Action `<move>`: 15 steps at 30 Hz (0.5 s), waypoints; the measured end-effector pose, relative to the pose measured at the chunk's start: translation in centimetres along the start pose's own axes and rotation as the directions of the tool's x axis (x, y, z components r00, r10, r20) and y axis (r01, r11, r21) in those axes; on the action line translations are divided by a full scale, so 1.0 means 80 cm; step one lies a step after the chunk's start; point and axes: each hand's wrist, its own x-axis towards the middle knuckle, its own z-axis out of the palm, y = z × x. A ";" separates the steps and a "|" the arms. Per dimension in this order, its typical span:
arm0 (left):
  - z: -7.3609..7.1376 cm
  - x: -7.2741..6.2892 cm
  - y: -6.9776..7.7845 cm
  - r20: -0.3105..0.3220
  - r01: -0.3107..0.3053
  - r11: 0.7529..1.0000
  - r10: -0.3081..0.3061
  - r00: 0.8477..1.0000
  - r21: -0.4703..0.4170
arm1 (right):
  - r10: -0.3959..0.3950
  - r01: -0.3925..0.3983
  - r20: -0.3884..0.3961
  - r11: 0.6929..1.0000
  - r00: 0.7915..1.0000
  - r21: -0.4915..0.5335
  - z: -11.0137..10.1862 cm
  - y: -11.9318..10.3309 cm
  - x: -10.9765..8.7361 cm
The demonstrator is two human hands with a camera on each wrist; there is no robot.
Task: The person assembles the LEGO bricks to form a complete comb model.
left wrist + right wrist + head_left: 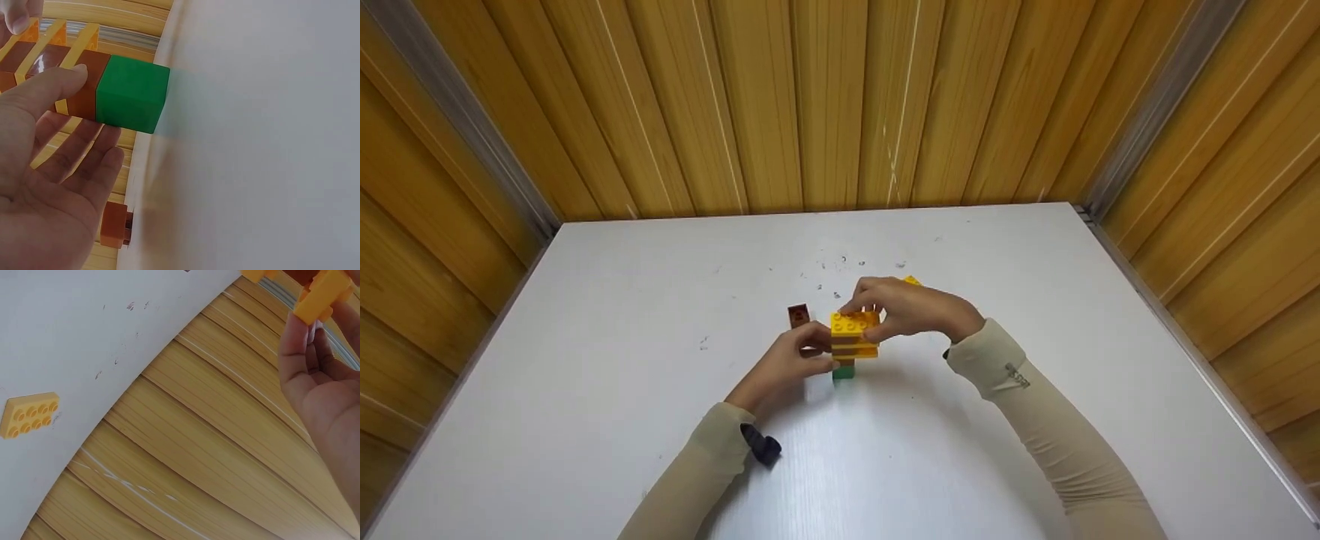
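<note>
A tower of toy building bricks [849, 344] stands upright near the middle of the table, its layers alternating yellow plates and brown bricks. At its base is a green brick [133, 93]. My left hand [787, 364] grips the tower low down, with the thumb [73, 81] on a brown brick just above the green one. Up at the top, my right hand [911, 306] pinches the uppermost yellow plate [323, 295], which sticks out to the right. Whether that plate is fully pressed on is hard to tell.
A loose brown brick [798, 313] lies behind my left hand. Beyond my right hand lies a loose yellow plate [31, 415], studs up. The white table [585, 337] has dark specks, and a wood-patterned wall [825, 112] rises at its far edge.
</note>
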 end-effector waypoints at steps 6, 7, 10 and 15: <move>-0.001 0.001 0.002 0.019 -0.033 0.999 0.032 0.999 0.021 | 0.006 -0.005 -0.015 1.000 1.000 0.030 0.003 0.004 -0.002; -0.002 0.000 0.003 0.021 -0.034 0.999 0.034 0.999 0.032 | 0.001 0.000 -0.019 0.999 1.000 0.034 0.004 0.004 -0.003; -0.002 0.000 0.005 0.023 -0.023 0.997 0.022 1.000 0.067 | -0.020 0.021 -0.037 0.999 0.999 0.038 0.005 0.007 -0.004; -0.005 -0.002 0.009 0.030 -0.002 0.994 -0.001 1.000 0.109 | -0.028 0.032 -0.059 0.997 0.998 0.064 0.007 0.012 -0.007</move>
